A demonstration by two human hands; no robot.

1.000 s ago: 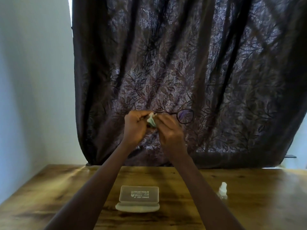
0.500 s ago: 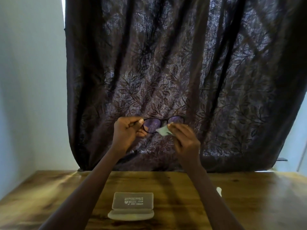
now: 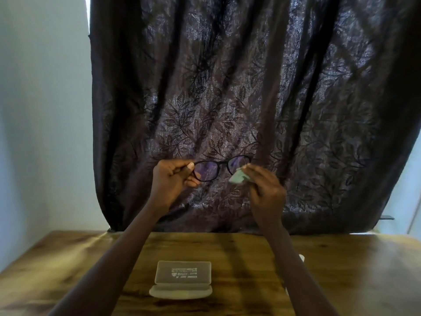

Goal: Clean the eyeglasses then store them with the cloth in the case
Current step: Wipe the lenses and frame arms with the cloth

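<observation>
Holding dark glasses (image 3: 219,167) pinched by one end, the left hand (image 3: 172,179) lifts them; the right hand (image 3: 265,188) grips a pale cloth (image 3: 237,177) beside the other lens, above an open case (image 3: 182,279).

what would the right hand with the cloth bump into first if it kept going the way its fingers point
Most likely the eyeglasses: the right hand points up and left with the cloth at the nearer lens. Beyond that hangs the curtain, though depth is hard to judge here.
</observation>
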